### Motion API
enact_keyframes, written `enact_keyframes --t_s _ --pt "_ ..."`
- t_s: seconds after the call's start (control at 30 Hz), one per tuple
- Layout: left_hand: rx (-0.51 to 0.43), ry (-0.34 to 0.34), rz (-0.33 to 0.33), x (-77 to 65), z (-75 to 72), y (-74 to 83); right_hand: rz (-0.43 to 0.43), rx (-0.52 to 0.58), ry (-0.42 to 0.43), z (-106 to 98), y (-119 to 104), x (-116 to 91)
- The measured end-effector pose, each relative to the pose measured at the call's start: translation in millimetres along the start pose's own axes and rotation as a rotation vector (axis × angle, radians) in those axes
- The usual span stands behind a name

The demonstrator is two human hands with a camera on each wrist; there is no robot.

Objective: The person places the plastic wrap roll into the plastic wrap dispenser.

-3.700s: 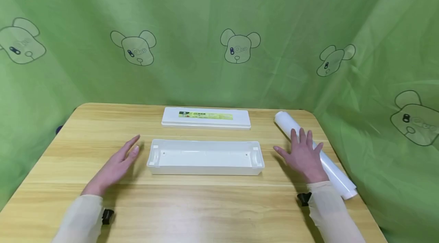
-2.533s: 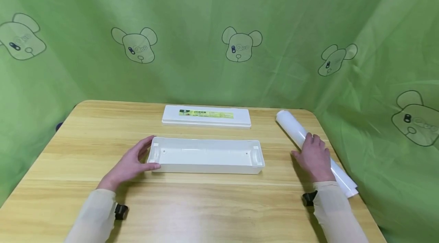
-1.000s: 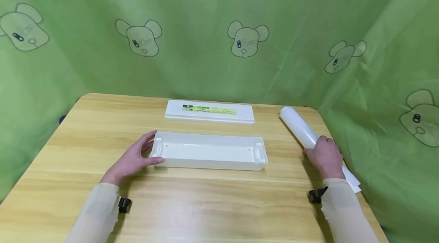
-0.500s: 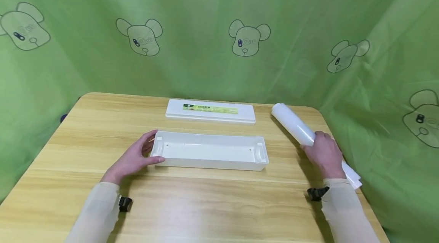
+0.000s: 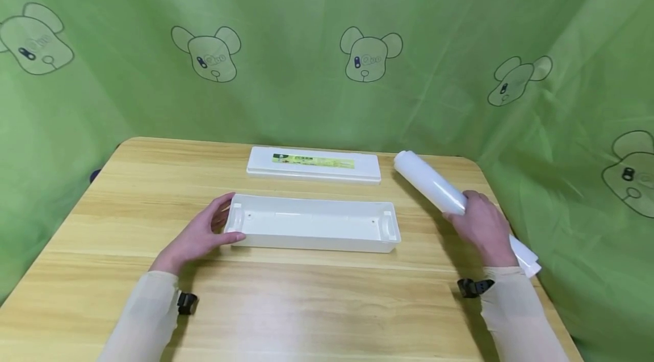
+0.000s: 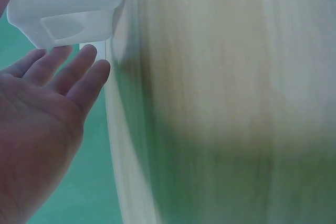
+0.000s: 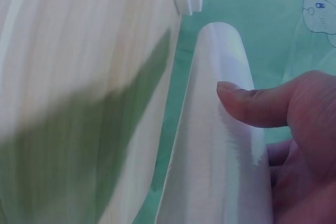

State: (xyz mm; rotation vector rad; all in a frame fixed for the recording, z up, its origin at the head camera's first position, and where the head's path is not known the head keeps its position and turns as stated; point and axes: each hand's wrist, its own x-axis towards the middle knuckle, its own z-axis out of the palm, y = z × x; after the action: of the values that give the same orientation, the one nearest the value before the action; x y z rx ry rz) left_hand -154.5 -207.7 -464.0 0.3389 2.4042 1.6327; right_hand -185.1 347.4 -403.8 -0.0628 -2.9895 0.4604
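In the head view a long white plastic box (image 5: 317, 243) lies uncovered at mid-table, its hollow inside in sight. My left hand (image 5: 199, 236) holds the box's left end, thumb at the front wall and fingers behind. The left wrist view shows those fingers (image 6: 63, 72) by the end wall. On the right my right hand (image 5: 482, 226) grips a shiny white roll of cling film (image 5: 428, 179) around its middle. The roll slants from back left to front right. In the right wrist view the thumb (image 7: 252, 106) lies over the roll; the other fingers are mostly hidden.
Behind the box lies a white lid (image 5: 365, 166) with a yellow-green label (image 5: 313, 161), near the back edge of the wooden table (image 5: 286, 305). A green curtain (image 5: 286, 84) with bear-head outlines hangs around the back and sides.
My left hand has come to the box's end and taken hold. The right hand has closed round the roll, and the roll's far end has swung left, towards the lid.
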Motion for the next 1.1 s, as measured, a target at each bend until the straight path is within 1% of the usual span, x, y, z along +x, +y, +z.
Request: enact_keyframes --t_s 0.33,0.6,1.1 --pt "0.004 -0.002 0.001 -0.1 0.4 -0.3 -0.003 0.023 -0.043 -6 -11 0" --pt "-0.016 -0.007 0.006 0.1 -0.3 -0.5 -0.026 0.042 -0.106 -8 -17 0" --pt "-0.016 -0.007 0.01 -0.1 0.3 -0.8 -0.07 0.06 -0.109 -10 -29 4"
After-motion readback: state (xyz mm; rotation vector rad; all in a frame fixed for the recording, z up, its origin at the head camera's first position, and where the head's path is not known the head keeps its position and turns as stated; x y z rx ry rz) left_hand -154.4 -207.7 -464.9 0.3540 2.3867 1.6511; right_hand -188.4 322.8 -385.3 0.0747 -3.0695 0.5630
